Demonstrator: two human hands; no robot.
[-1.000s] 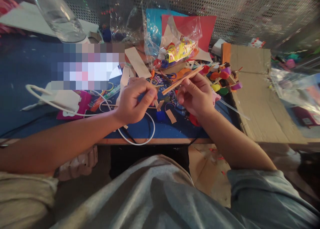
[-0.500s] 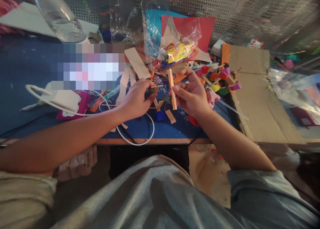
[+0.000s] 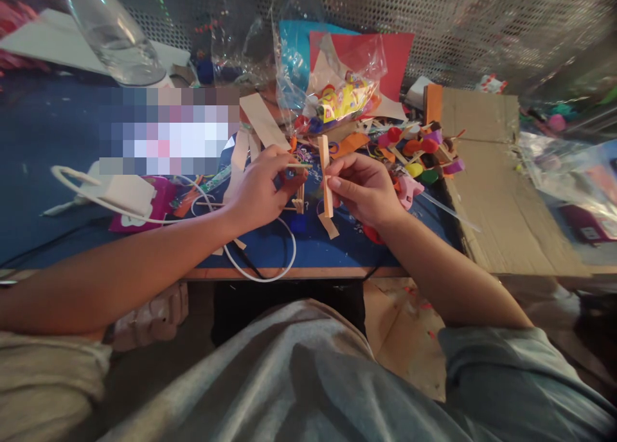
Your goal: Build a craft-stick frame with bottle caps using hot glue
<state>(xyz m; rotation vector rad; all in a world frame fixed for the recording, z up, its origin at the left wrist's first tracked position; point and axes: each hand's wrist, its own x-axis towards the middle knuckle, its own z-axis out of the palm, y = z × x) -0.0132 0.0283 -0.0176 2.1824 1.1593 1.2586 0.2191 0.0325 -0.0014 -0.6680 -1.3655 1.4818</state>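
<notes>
Between thumb and fingers of my right hand (image 3: 364,188) is a narrow pale strip (image 3: 325,178) with an orange-tinted side, held upright. I cannot make out whether it is wood or folded paper. My left hand (image 3: 267,185) pinches a small frame of thin wooden sticks (image 3: 301,194), partly hidden behind the fingers. A small gap separates the frame from the strip. On the table under them lie a blue block-like piece (image 3: 297,222) and a short beige paper strip (image 3: 329,226).
A white cable (image 3: 263,279) loops near the table's front edge, running from a white charger (image 3: 128,188). A bottle (image 3: 125,50) stands at the back left. Clear bags and red paper (image 3: 398,56) lie behind. Colourful caps on sticks (image 3: 429,145) and cardboard (image 3: 491,191) are at right.
My right fingers have curled in closer around the strip, which has shifted slightly left. The stick frame in my left hand has turned, its sticks now pointing more straight down.
</notes>
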